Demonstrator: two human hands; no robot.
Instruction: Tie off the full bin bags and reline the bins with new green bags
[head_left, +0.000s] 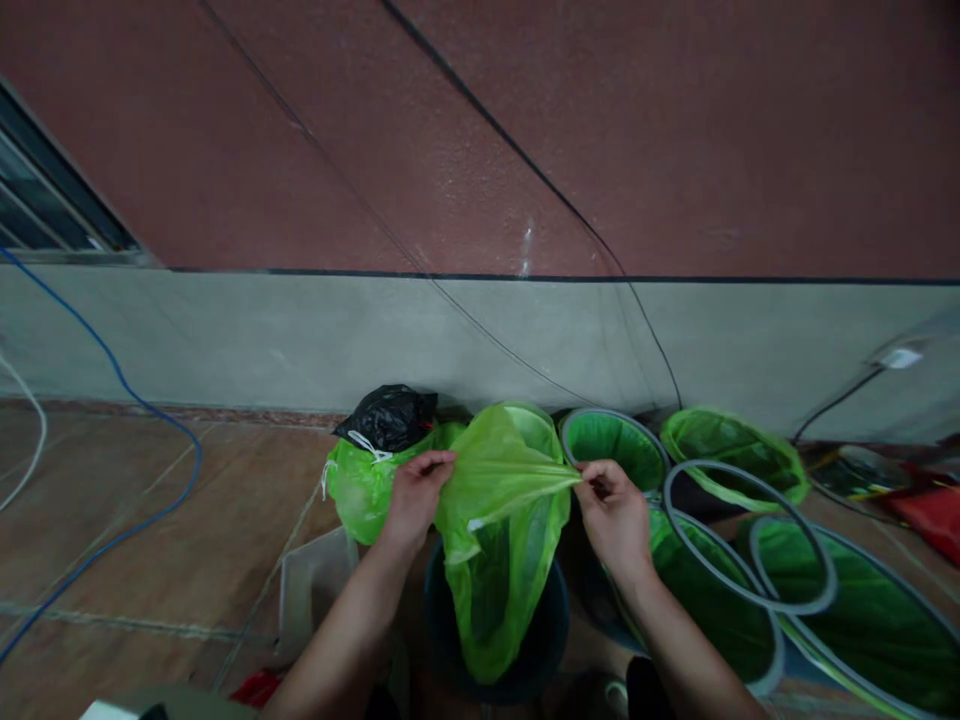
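The left hand (415, 497) and the right hand (613, 520) held a thin translucent lime-green plastic bag (501, 545) up between them, above a dark round plastic bin (553, 612). Both grips were closed: the left fingers pressed down over a fold of the film, and the right fingertips (589, 478) pinched a gathered corner, drawing it into a taut band. That pull seemed to keep the top stretched open while the rest hung in a loose cone over the bin's mouth.

Beside the bin, toward the wall at the floor's far edge, a knotted black plastic bag (386, 418) with white drawstrings sat on a bulging green bag (364, 492). To the right, round hoop-framed containers with bright green linings (613, 450) and grey rims crowded together, some overlapping, with a loose grey ring (750, 535) leaning across them. A white plastic tub (311, 590) stood near the left forearm, and a blue cable (196, 450) curved across the brown tiled floor (135, 520).
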